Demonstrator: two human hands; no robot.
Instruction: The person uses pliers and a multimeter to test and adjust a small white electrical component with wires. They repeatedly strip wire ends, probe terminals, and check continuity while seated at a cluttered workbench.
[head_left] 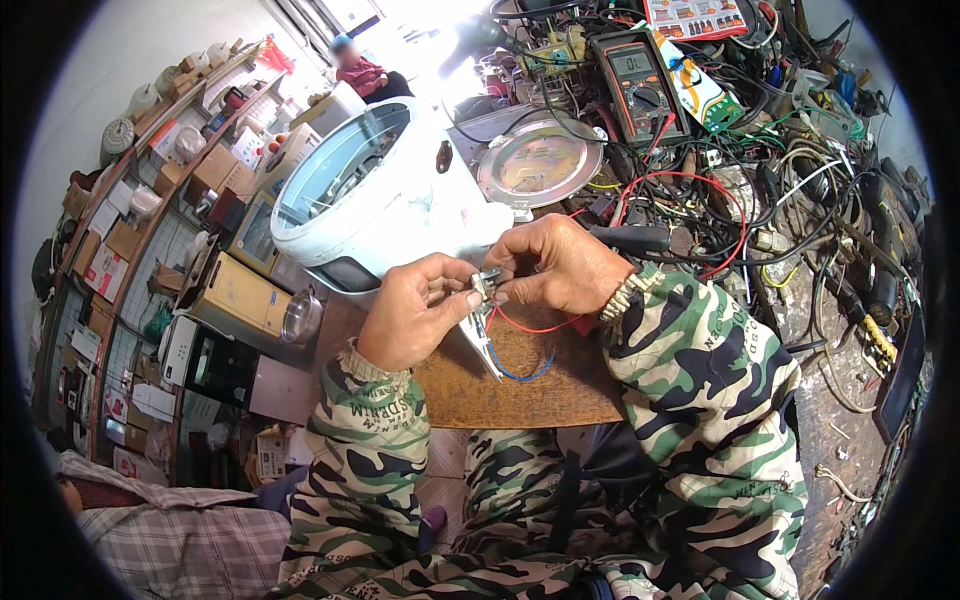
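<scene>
Both hands meet over a wooden board. My left hand (415, 312) pinches a small white and metal part with wires (484, 345), whose long narrow end points down toward me. My right hand (565, 268) has its fingertips closed at the upper metal end of the same part; exactly what they grip is too small to make out. A blue wire (522, 379) loops below the part, and a red wire (535, 329) runs off under my right hand. Just beyond my hands lies a white appliance housing (420, 200) with a round opening.
The wooden board (540, 395) lies under my hands. A multimeter (640, 85), a round plate (540, 162) and tangled cables and tools crowd the bench's far and right sides. Shelves with boxes (215, 175) line the left. A person (365, 72) sits far back; another's checked sleeve (185, 545) shows lower left.
</scene>
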